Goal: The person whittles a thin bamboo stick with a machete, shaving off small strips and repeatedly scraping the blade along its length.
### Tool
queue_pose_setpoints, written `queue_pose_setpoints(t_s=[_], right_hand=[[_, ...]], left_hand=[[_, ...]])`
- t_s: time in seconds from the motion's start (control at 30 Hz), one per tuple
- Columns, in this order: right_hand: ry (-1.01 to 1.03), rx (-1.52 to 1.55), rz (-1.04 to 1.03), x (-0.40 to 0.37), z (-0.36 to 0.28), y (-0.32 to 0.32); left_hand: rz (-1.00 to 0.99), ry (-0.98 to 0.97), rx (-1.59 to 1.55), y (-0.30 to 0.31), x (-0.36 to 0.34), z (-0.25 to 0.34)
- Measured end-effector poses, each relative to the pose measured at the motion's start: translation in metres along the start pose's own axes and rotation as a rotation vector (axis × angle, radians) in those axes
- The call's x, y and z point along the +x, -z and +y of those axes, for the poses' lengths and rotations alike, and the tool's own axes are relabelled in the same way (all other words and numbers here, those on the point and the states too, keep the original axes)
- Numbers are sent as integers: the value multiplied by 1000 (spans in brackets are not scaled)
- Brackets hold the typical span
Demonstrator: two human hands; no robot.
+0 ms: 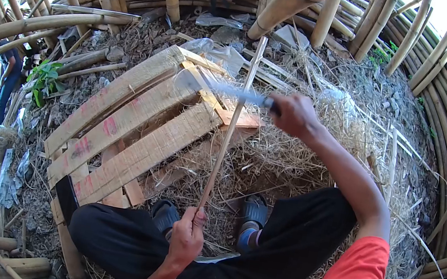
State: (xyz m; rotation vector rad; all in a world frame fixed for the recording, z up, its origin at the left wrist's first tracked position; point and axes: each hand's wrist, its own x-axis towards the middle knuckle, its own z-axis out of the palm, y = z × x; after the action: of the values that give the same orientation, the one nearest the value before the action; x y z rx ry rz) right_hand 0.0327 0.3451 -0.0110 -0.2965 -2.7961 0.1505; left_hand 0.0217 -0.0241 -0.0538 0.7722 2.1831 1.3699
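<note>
My left hand is wrapped round the lower end of a long, thin bamboo strip, which slants up and away from me. In my right hand is the dark handle of a knife, its blade pointing left and smeared by motion. The blade crosses the upper part of the strip in this view. Beyond and to the left of the strip lies a wooden pallet with red marks on its slats, and the blade's tip overlaps its corner.
Bamboo shavings cover the ground around my feet. A bamboo-pole fence curves round the work spot, with a thick slanted pole at the front. Another person stands outside at the left. A green plant grows near the pallet.
</note>
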Motion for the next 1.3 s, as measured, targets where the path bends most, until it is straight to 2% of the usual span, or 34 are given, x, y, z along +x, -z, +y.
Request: queue_pose_setpoints(t_s=[0.03, 0.07, 0.1, 0.17, 0.2, 0.23, 0.3, 0.33, 0.37, 0.43, 0.47, 0.5, 0.57, 0.6, 0.63, 0.7, 0.77, 0.83, 0.93, 1.07, 1.17, 1.2, 1.23, 1.3], right_hand=[[184, -99, -37, 0, -6, 4], [66, -251, -83, 7, 8, -4], [-251, -271, -211, 27, 48, -16], [-282, -192, -73, 27, 54, 18], [-390, -89, 14, 27, 48, 9], [-257, 44, 148, 24, 37, 6], [189, -77, 94, 16, 18, 1], [146, -181, -3, 20, 20, 2], [-264, -363, -172, 33, 38, -1], [-378, -246, -97, 38, 67, 16], [-386, -106, 66, 36, 65, 8], [-353, 36, 177, 35, 59, 0], [-121, -84, 34, 27, 33, 12], [102, -154, 32, 26, 41, 3], [99, -133, 84, 25, 47, -3], [-638, -14, -89, 38, 73, -3], [-565, -137, 75, 34, 75, 22], [-537, -20, 155, 23, 54, 24], [-512, -35, 104, 16, 44, 13], [-702, 268, 170, 12, 56, 6], [-628, 429, 310, 10, 39, 20], [-496, 367, 370, 10, 30, 23], [-406, 349, 321, 10, 15, 34], [-71, 351, 293, 12, 10, 26]], left_hand=[[-8, 15, -8, 1, 1, 3], [-14, 31, -18, 2, 1, 6], [-26, 57, -28, 1, -4, 7], [-13, 26, -46, -2, -7, -2], [5, 3, -71, -7, -2, -3], [-1, 17, -100, -10, 1, 1], [-35, 61, -127, -3, 0, 7], [-41, 40, -97, -2, -1, 10], [-62, 64, -117, -4, -5, 6], [-86, 84, -150, -5, -2, -2], [-79, 80, -188, -5, 2, -1], [-76, 81, -234, -8, 4, 0], [-98, 105, -260, -5, -3, -2], [-111, 107, -255, -2, -3, -2], [-123, 107, -251, -1, -3, -1], [-120, 96, -214, -6, -8, -3], [-120, 68, -214, -1, -2, 0], [-114, 64, -289, 1, -3, 8], [-105, 75, -419, -3, 2, -7], [-193, 258, -676, 11, 2, -6], [-270, 368, -801, 17, 5, -1], [-281, 372, -805, 17, 4, -3], [-294, 383, -799, 17, 4, -4], [-303, 398, -794, 18, 1, -1]])
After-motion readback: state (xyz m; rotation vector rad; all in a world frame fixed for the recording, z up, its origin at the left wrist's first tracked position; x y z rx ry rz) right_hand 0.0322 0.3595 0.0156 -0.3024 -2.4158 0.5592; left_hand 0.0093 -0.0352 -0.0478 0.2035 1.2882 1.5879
